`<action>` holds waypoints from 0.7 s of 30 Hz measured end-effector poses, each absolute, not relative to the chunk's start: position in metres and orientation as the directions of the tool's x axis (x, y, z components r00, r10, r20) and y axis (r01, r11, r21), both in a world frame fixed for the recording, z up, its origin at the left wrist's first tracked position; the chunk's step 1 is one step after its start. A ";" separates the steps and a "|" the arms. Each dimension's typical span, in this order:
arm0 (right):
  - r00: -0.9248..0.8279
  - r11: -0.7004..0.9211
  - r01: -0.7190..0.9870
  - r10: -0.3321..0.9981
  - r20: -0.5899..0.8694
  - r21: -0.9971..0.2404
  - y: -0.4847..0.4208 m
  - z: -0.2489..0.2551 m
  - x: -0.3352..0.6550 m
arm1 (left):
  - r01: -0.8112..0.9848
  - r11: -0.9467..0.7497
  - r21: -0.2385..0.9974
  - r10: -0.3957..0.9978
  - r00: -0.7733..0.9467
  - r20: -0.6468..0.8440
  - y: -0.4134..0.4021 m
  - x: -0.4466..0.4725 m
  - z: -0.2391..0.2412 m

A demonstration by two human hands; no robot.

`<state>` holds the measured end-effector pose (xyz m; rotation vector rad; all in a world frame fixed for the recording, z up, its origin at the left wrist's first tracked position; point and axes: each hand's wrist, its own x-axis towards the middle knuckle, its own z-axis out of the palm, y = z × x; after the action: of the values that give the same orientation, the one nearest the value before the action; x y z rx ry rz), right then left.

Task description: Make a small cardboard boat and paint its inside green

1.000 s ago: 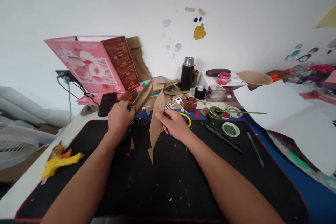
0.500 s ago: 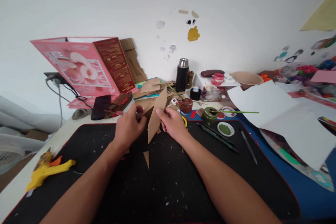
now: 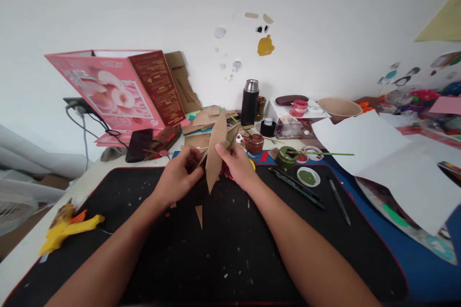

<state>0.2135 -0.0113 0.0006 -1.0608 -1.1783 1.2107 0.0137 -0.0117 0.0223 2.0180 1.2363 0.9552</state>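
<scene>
A black work mat point(image 3: 216, 249) covers the desk, with a large pink printed box point(image 3: 108, 88) standing behind it at the left and a white paper sheet point(image 3: 367, 146) lying at the right. Above the mat's far edge, the left hand point(image 3: 178, 175) and right hand point(image 3: 236, 163) both have fingers pinched shut on a tall pointed piece of brown cardboard point(image 3: 216, 153), held upright between them. A small brown cardboard triangle point(image 3: 199, 215) lies on the mat just below

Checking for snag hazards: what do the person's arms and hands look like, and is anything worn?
Left hand and right hand are bare: no gloves, rings or watch visible. Both forearms are uncovered to the picture's edge, no sleeves showing.
</scene>
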 end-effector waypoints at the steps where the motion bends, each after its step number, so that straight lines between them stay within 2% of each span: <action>1: -0.037 0.070 -0.141 0.996 0.076 -0.988 -0.011 0.001 0.214 | 0.483 -0.398 0.780 0.904 0.353 0.243 -0.015 0.012 0.025; 6: -0.009 0.074 -0.373 0.997 0.083 -0.925 -0.009 0.008 0.218 | 0.454 -0.416 0.788 0.830 0.544 0.125 -0.034 -0.008 0.040; 10: -0.053 -0.040 -0.527 0.998 -0.014 -0.849 -0.010 0.017 0.222 | 0.591 -0.526 0.611 0.747 0.665 0.000 -0.051 -0.029 0.034; 14: -0.098 -0.080 -0.534 0.995 -0.033 -0.841 -0.013 0.022 0.222 | 0.619 -0.567 0.543 0.679 0.725 -0.117 -0.063 -0.034 0.021; 21: -0.115 -0.076 -0.447 0.993 -0.028 -0.891 -0.015 0.020 0.222 | 0.655 -0.577 0.488 0.711 0.697 -0.097 -0.065 -0.025 0.022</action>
<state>0.2221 -0.0149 0.0200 -0.8407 -0.9016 1.5098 -0.0250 -0.0652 0.0225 2.4109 1.0485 0.1493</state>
